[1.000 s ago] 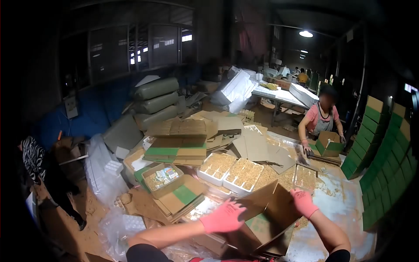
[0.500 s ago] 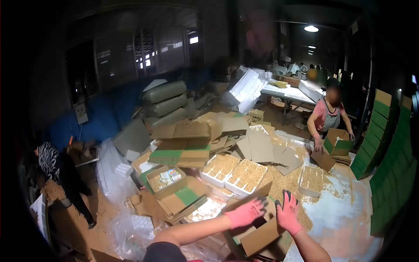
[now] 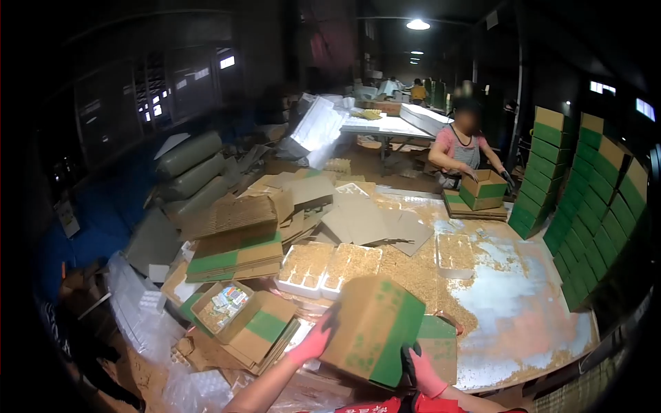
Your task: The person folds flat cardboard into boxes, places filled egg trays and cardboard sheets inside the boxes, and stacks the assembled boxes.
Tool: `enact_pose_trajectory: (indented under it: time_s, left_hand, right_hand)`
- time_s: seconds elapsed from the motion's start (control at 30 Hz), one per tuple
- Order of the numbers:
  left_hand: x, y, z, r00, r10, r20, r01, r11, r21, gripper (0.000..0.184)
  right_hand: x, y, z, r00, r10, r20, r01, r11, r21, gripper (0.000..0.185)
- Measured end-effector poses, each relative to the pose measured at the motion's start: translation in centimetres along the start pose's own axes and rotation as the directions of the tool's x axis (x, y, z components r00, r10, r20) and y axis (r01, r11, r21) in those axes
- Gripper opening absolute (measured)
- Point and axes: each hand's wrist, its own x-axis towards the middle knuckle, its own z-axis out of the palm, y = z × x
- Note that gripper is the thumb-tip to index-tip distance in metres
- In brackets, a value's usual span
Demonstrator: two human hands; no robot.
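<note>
A brown and green cardboard carton (image 3: pixel 375 330) is held tilted in front of me, one broad side facing up toward the camera. My left hand (image 3: pixel 313 342), in a pink glove with dark fingertips, grips its left side. Gloved the same way, my right hand (image 3: pixel 423 372) presses on its lower right edge. Both hands' fingers are partly hidden. A green and brown cardboard piece (image 3: pixel 438 344) lies just right of the carton. Behind it stand white foam trays (image 3: pixel 303 268) filled with tan grains.
Flattened cartons (image 3: pixel 234 251) are piled on the left, near an open box of small colourful packets (image 3: pixel 227 303). Loose grain (image 3: pixel 413 272) covers part of the table. Across it, a co-worker handles a carton (image 3: pixel 482 189). Tall carton stacks (image 3: pixel 544 168) line the right.
The view has swung right. The carton, earlier open toward me with flaps up, is now turned with a broad side showing. Both hands have moved onto its sides. The co-worker's carton has its flaps changed.
</note>
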Motion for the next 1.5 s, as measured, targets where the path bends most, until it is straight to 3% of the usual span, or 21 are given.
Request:
enact_pose_trajectory:
  time_s: [0.03, 0.1, 0.13, 0.17, 0.2, 0.27, 0.3, 0.37, 0.47, 0.57, 0.67, 0.7, 0.73, 0.8, 0.87, 0.93, 0.97, 1.07, 1.17, 1.3, 1.5]
  left_hand:
    - [-2.0, 2.7, 1.5, 0.966, -0.241, -0.088, 0.184, 0.89, -0.418, 0.057]
    - [-6.1, -8.4, 5.2, 0.987, -0.143, -0.072, 0.153, 0.973, 0.173, 0.054]
    - [-8.4, -13.1, 8.2, 0.994, -0.102, -0.05, 0.112, 0.954, 0.279, 0.043]
    - [-10.3, -18.1, 8.0, 0.872, -0.429, 0.238, 0.345, 0.881, 0.323, 0.037]
    - [-11.4, -16.5, 6.4, 0.856, -0.249, 0.454, 0.14, 0.955, 0.26, 0.036]
    - [-12.0, -10.5, -0.4, 0.685, -0.718, 0.124, 0.632, 0.67, 0.39, 0.033]
    - [-13.1, -12.4, -4.3, 0.788, -0.615, 0.031, 0.608, 0.769, -0.195, 0.032]
    - [-10.3, -4.8, -7.1, 0.742, -0.646, -0.181, 0.54, 0.735, -0.41, 0.049]
    - [-2.9, 3.3, -0.3, 0.902, -0.424, -0.086, 0.422, 0.906, -0.041, 0.063]
    - [0.3, 0.7, 1.6, 0.861, -0.469, -0.194, 0.507, 0.818, 0.273, 0.057]
    - [2.7, 3.9, 1.8, 0.812, -0.548, -0.202, 0.578, 0.704, 0.412, 0.046]
    - [2.7, 3.1, 1.4, 0.789, -0.581, -0.198, 0.603, 0.673, 0.429, 0.047]
    - [2.3, 3.4, 0.8, 0.795, -0.578, -0.184, 0.598, 0.695, 0.4, 0.047]
    - [0.5, 4.0, 0.4, 0.806, -0.567, -0.169, 0.588, 0.739, 0.327, 0.049]
    - [-2.6, 2.4, 0.6, 0.745, -0.612, -0.265, 0.658, 0.609, 0.442, 0.053]
    - [-3.1, 2.8, 1.2, 0.713, -0.634, -0.299, 0.7, 0.62, 0.353, 0.057]
    - [-2.4, 4.8, 1.9, 0.628, -0.682, -0.375, 0.777, 0.526, 0.346, 0.058]
    - [-4.1, 2.8, 2.1, 0.678, -0.604, -0.419, 0.733, 0.596, 0.327, 0.057]
    - [-3.5, 3.5, 2.2, 0.569, -0.69, -0.446, 0.816, 0.543, 0.201, 0.057]
    - [-4.2, 2.7, 3.0, 0.652, -0.605, -0.456, 0.734, 0.655, 0.18, 0.056]
    - [-1.8, -3.3, 1.6, 0.792, -0.516, -0.327, 0.568, 0.819, 0.084, 0.052]
  right_hand:
    - [-0.6, -5.4, 1.7, 0.989, -0.132, 0.07, 0.136, 0.989, -0.052, 0.063]
    - [-0.1, -10.8, 2.0, 0.909, -0.301, 0.29, 0.386, 0.87, -0.306, 0.058]
    - [0.1, -13.0, 1.7, 0.646, -0.436, 0.626, 0.74, 0.559, -0.374, 0.057]
    - [0.5, -12.8, 1.4, 0.538, -0.211, 0.816, 0.79, 0.465, -0.401, 0.056]
    - [0.9, -12.4, 1.2, 0.398, 0.051, 0.916, 0.847, 0.363, -0.388, 0.056]
    - [0.8, -13.0, 1.1, 0.342, 0.405, 0.848, 0.86, 0.228, -0.456, 0.058]
    - [1.0, -8.9, -0.1, 0.283, -0.03, 0.959, 0.894, 0.369, -0.253, 0.06]
    - [0.9, -7.7, 0.9, 0.211, 0.005, 0.977, 0.904, 0.379, -0.197, 0.058]
    - [1.9, -7.4, 2.5, 0.067, -0.008, 0.998, 0.85, 0.524, -0.053, 0.056]
    - [8.3, -12.3, 2.3, 0.192, -0.439, 0.878, 0.953, 0.298, -0.06, 0.047]
    - [18.2, -6.2, 0.0, 0.663, -0.466, 0.586, 0.749, 0.413, -0.519, 0.035]
    - [21.8, -4.2, -1.2, 0.836, -0.075, 0.544, 0.274, 0.915, -0.295, 0.036]
    - [25.5, -2.4, -2.2, 0.711, 0.326, 0.623, -0.395, 0.918, -0.029, 0.037]
    - [29.3, 1.9, -1.1, 0.911, -0.05, 0.409, 0.167, 0.952, -0.257, 0.046]
    - [29.4, 5.3, 4.1, 0.82, 0.209, 0.533, -0.102, 0.97, -0.222, 0.054]
    - [29.9, 12.6, 11.1, 0.89, 0.097, 0.446, 0.164, 0.843, -0.512, 0.064]
    - [28.2, 7.4, 12.9, 0.865, 0.361, 0.348, -0.246, 0.91, -0.334, 0.073]
    - [28.8, 7.3, 17.8, 0.979, 0.197, -0.052, -0.198, 0.861, -0.468, 0.08]
    - [32.6, 13.5, 20.6, 0.978, 0.198, -0.059, -0.202, 0.976, -0.077, 0.074]
    - [32.6, 4.8, 14.0, 0.935, 0.294, 0.2, -0.345, 0.887, 0.307, 0.051]
    - [26.1, -15.2, -0.6, 0.738, -0.008, 0.675, -0.173, 0.964, 0.201, 0.062]
